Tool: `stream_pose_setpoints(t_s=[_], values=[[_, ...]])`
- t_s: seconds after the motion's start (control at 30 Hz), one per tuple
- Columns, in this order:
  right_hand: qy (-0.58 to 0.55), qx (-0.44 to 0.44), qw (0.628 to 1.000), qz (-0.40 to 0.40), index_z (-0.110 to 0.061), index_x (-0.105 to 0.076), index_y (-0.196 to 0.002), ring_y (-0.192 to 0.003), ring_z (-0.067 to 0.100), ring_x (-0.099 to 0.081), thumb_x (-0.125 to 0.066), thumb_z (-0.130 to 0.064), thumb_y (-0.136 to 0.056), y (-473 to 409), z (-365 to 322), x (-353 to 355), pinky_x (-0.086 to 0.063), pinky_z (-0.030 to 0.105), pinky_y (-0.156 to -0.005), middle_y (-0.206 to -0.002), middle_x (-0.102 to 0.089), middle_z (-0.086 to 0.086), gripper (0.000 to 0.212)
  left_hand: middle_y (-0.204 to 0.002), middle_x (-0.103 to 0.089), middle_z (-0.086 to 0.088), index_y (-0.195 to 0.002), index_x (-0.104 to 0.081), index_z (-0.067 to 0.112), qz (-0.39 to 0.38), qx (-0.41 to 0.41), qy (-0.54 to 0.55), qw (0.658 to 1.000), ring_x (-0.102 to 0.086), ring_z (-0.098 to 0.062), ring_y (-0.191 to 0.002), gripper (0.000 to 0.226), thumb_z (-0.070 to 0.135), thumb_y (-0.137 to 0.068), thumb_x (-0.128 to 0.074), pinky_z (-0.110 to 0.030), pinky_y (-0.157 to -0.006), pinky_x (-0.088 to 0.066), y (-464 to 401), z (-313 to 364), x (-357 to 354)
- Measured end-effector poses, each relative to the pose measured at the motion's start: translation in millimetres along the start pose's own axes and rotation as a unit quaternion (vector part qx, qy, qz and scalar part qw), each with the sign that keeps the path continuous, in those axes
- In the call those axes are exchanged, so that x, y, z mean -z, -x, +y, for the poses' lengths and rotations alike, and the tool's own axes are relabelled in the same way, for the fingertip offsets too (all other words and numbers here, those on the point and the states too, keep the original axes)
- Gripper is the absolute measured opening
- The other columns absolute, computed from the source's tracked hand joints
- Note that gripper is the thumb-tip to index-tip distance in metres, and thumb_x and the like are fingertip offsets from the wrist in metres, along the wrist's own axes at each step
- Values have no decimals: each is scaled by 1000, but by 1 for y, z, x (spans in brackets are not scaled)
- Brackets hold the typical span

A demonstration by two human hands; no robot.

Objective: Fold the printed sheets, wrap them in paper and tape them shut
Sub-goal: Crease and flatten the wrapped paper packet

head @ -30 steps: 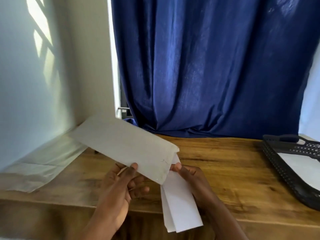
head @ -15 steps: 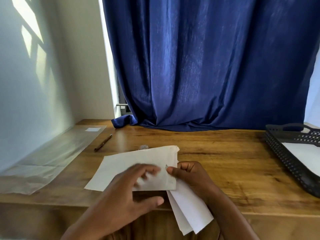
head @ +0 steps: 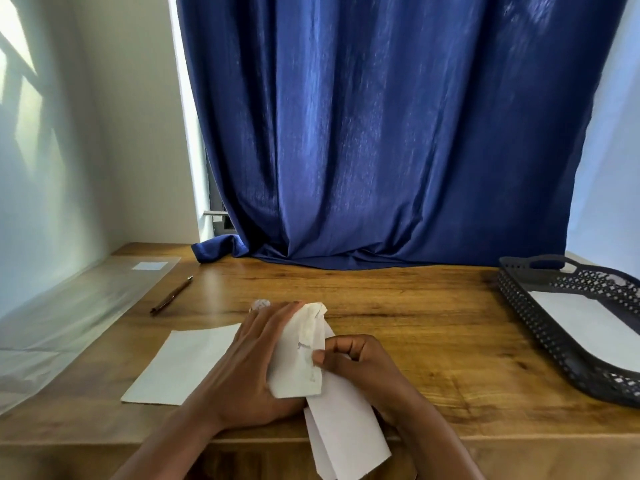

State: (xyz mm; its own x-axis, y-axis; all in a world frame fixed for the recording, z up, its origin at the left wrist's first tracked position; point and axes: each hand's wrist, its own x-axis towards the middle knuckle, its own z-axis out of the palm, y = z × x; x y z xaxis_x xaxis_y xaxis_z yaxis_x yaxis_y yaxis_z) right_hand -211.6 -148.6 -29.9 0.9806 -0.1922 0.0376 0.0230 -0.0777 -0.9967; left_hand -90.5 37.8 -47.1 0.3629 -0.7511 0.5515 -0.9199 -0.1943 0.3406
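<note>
The left hand (head: 254, 367) is covering the middle of the wrapping paper (head: 183, 365), and the paper's raised flap is hiding the far end of the folded sheets (head: 346, 427). At 3 o'clock the frame edge is cutting off the black tray (head: 554, 344). At 12 o'clock from the hand, a small pale object (head: 260, 304) is staying too blurred to tell.

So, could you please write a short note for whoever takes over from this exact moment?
Left hand: fingers flat under the lifted flap of the wrapping paper, turning it over the sheets.
Right hand: pinches the flap's edge against the folded printed sheets, which overhang the table's front edge.
Done: sheets folded, first flap partly over.
Left: finish wrapping, tape shut. A small roll, possibly tape, lies just beyond the left hand; I cannot tell for sure.
</note>
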Motion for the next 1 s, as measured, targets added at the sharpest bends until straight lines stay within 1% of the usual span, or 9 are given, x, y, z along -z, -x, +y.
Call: stream_pose_setpoints(t_s=[0.1,0.2,0.3,0.43,0.57,0.7,0.8,0.9,1.0], values=[[-13,-16,1000,-1,-8,-79,-104,-96,36,-73,-70,-16,-93,-2,2,2,-60,45,-86,-105,-77,13,17,-159,-23,18,-159,-20,30,9,-4,-26,1000,-20,-9,-151,118,73,-68,-80,-42,-123,-27,0,2,0],[15,-22,1000,13,-13,-80,-101,-94,35,-74,-70,-17,-93,-4,4,-1,-60,47,-86,-102,-78,11,13,-159,-25,13,-159,-22,28,1,-15,-64,998,-20,-11,-151,115,76,-70,-76,-52,-125,-23,0,7,1],[63,-23,997,38,-15,-81,-93,-88,30,-75,-72,-24,-92,-7,4,-6,-58,46,-83,-93,-79,7,13,-160,-26,10,-159,-22,29,-5,-28,-111,993,-21,-14,-151,109,80,-75,-68,-52,-126,-17,0,9,-1],[71,-29,995,57,-15,-82,-87,-88,29,-74,-75,-29,-90,-9,1,-11,-57,39,-79,-88,-79,6,16,-159,-29,7,-159,-24,29,-5,-38,-127,991,-23,-16,-150,104,77,-77,-65,-53,-126,-15,1,11,-1],[81,-23,995,58,-20,-81,-77,-75,15,-72,-79,-31,-85,-9,-4,-15,-53,28,-69,-82,-79,3,14,-157,-31,8,-158,-24,30,-1,-44,-124,991,-25,-14,-150,101,76,-77,-65,-52,-126,-14,1,12,0],[104,-11,991,79,-22,-75,-62,-58,3,-62,-80,-32,-84,-9,-4,-19,-45,21,-58,-64,-72,-3,24,-154,-38,9,-157,-29,29,28,-58,-118,991,-30,-13,-149,98,71,-78,-68,-55,-126,-16,2,12,0],[120,-7,988,93,-24,-74,-57,-56,3,-59,-78,-32,-86,-8,-4,-22,-45,24,-59,-61,-70,-4,30,-153,-40,9,-157,-26,33,37,-57,-115,991,-30,-12,-149,98,73,-78,-67,-53,-127,-12,4,10,0],[117,-8,988,96,-18,-80,-72,-64,7,-65,-76,-35,-87,-6,-7,-18,-49,27,-64,-72,-75,1,23,-153,-39,11,-156,-23,37,28,-38,-121,992,-30,-12,-148,99,77,-76,-65,-50,-128,-10,5,8,1],[78,-10,995,68,-21,-81,-100,-88,16,-75,-71,-25,-93,2,-7,-10,-58,32,-78,-98,-79,-1,13,-153,-37,14,-155,-22,39,21,-16,-124,992,-28,-10,-147,103,78,-71,-69,-50,-128,-13,5,9,2]])
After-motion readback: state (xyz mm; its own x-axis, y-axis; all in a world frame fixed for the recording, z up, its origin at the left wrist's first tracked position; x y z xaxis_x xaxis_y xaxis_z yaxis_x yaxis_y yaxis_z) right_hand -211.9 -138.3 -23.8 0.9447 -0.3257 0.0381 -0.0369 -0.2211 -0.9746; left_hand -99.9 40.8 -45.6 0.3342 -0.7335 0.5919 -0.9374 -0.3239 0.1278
